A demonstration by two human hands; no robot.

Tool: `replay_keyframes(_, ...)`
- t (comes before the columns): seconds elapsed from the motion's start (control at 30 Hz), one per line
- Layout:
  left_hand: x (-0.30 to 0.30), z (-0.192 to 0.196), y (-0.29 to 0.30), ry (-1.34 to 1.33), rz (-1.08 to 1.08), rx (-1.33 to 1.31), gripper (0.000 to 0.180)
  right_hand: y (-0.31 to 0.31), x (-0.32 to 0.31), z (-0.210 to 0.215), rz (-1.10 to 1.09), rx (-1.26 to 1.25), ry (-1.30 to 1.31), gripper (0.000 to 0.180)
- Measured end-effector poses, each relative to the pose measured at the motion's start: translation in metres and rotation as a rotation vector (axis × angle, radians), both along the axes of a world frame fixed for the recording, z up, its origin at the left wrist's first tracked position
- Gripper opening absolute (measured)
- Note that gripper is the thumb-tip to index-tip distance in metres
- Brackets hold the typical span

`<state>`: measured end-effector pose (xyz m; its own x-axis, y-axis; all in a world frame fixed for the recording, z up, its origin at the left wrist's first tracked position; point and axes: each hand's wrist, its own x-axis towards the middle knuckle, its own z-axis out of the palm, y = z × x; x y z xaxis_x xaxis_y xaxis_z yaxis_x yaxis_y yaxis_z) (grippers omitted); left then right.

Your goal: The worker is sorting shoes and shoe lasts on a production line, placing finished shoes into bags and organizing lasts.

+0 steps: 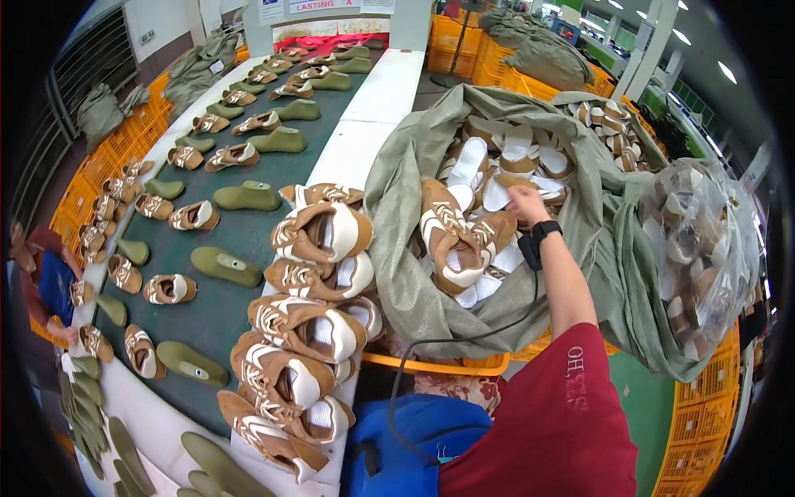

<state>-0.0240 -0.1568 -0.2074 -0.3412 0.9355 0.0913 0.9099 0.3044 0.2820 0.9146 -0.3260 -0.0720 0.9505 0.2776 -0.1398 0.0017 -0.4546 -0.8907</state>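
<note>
Right hand: reaches into an open grey-green sack; its fingers curl down onto the heap of shoe uppers inside, touching a white-lined piece; whether they have closed on it cannot be told. Black watch on the wrist; dark red sleeve at the upper arm; a black cable runs from the wrist down toward the body. Left hand: not in view. Just left of the right hand, in the same sack: a brown and white shoe upper with white lacing, lying on top of the heap. The sack sits in an orange crate. Right of the sack: a clear plastic bag filled with more uppers. Left of the sack, on the white edge of the table: a stack of brown and white uppers in a row running toward the person. Beyond that: a dark green belt carrying olive shoe forms paired with uppers. Far left: another person's arm in a blue sleeve. Below the cable: blue cloth.
</note>
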Motion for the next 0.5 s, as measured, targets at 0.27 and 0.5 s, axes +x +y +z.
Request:
replay_keyframes(0.27,-0.075,-0.014,-0.053,-0.076,0.112,-0.04,0.065,-0.013,0.094,-0.014,-0.451,-0.103,-0.297,0.052)
replay_keyframes(0.5,-0.113,-0.038,-0.081,-0.064,0.12,-0.046,0.066,0.023,0.094,0.01,-0.491,0.194,0.269,0.042)
